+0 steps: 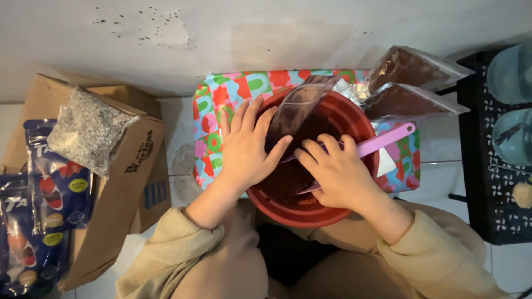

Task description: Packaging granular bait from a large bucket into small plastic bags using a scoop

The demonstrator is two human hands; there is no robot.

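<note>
Red bowl (310, 213) at centre frame, left hand (246, 147) gripping clear bag (299, 108), right hand (338, 174) clasping pink scoop (382, 141), both wrists bent inward

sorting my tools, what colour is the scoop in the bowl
Pink-lilac scoop, handle sticking out over the red bowl; head view.

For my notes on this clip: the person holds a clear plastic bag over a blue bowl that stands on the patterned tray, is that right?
Not quite: in the head view the bowl is red, not blue. The left hand does hold the clear plastic bag over it, and the bowl stands on the patterned tray.
</note>
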